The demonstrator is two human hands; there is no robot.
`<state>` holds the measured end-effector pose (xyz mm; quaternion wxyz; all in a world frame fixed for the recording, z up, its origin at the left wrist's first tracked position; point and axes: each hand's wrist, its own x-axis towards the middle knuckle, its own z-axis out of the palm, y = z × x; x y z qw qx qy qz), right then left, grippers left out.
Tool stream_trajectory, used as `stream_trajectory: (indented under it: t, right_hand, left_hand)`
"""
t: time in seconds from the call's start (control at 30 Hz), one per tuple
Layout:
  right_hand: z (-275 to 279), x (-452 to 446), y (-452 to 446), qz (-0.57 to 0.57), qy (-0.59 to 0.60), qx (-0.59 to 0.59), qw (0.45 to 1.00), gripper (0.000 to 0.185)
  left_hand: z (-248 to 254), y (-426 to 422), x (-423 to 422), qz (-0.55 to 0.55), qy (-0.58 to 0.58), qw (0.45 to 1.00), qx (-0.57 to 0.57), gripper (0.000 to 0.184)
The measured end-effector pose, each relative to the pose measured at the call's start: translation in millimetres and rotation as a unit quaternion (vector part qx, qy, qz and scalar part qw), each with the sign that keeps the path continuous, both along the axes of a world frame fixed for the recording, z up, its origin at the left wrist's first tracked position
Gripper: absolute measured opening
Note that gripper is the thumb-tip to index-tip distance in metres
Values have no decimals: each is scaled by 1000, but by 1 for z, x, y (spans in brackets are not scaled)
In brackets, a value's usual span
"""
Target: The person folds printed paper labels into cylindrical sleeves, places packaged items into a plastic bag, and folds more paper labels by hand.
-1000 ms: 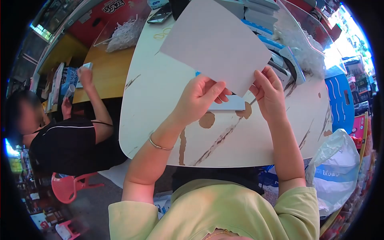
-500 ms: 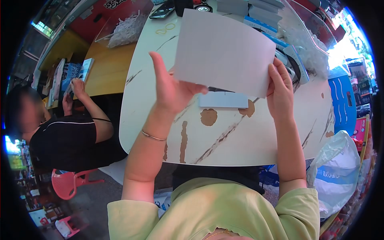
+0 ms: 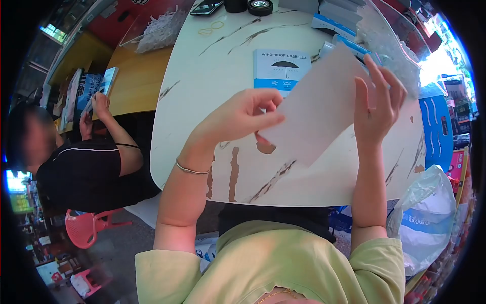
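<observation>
A blank white sheet [image 3: 319, 106] is tilted above the table, slightly blurred. My left hand [image 3: 243, 114] is closed on its lower left corner, with the thumb on top. At the sheet's right edge, my right hand [image 3: 379, 101] has its fingers spread and the thumb apart from them. Whether that hand touches the edge, I cannot tell. Behind the sheet lies a white and blue box [image 3: 280, 66] printed "WINDPROOF UMBRELLA", its lower right part covered.
Several blue and white boxes [image 3: 331, 24] and a clear bin [image 3: 400, 45] of white filling stand at the back right. A phone [image 3: 206, 7] and yellow rubber bands [image 3: 211, 28] lie far left on the marbled table [image 3: 202, 66]. A co-worker [image 3: 96, 167] sits left.
The sheet has swung down and turned steeper, uncovering the umbrella box. My left hand has gone from spread to closed on a corner; my right hand has opened and moved slightly right.
</observation>
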<state>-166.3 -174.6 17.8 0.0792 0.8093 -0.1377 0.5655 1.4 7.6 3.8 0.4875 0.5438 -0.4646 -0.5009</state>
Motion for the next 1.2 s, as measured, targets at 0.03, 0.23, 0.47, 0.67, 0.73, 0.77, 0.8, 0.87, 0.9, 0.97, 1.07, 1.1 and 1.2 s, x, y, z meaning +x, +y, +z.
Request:
stream_trajectory:
  t: [0.03, 0.23, 0.47, 0.67, 0.73, 0.77, 0.8, 0.87, 0.9, 0.97, 1.07, 1.1, 1.2]
  right_hand:
    - [3, -2, 6, -13, -2, 15, 1000, 33]
    - [1, 10, 51, 242, 86, 181, 949, 24]
    - [-6, 16, 53, 273, 189, 177, 926, 20]
    - [-10, 17, 58, 328, 196, 284, 879, 17]
    - [-10, 17, 59, 334, 193, 305, 871, 17]
    - [-10, 18, 59, 344, 192, 306, 867, 17]
    - [-10, 18, 60, 354, 191, 307, 862, 18]
    - [-9, 18, 59, 359, 199, 285, 866, 18]
    - [-10, 19, 58, 365, 206, 261, 870, 19]
    - [-11, 19, 58, 363, 219, 266, 866, 19]
    - [-12, 19, 59, 359, 231, 267, 864, 19]
    - [-13, 18, 59, 355, 231, 264, 866, 19]
    - [-13, 18, 60, 341, 247, 237, 876, 18]
  left_hand:
    - [-1, -2, -2, 51, 37, 998, -18, 8]
    - [6, -8, -18, 149, 119, 979, -66, 13]
    - [0, -11, -21, 181, 41, 976, -115, 19]
    - [4, -10, -27, 178, 74, 976, -101, 38]
    - [6, -9, -26, 175, 75, 976, -105, 45]
    - [6, -9, -26, 172, 77, 976, -110, 52]
    - [6, -8, -25, 173, 77, 976, -110, 52]
    - [3, -8, -23, 156, 35, 982, -102, 57]
    - [2, -8, -23, 157, 37, 982, -100, 57]
    - [0, -8, -22, 157, 4, 983, -91, 60]
    - [-1, -8, -23, 159, -1, 983, -87, 62]
    - [-2, -9, -23, 160, -1, 983, -87, 62]
    - [-1, -8, -21, 148, -33, 983, -102, 64]
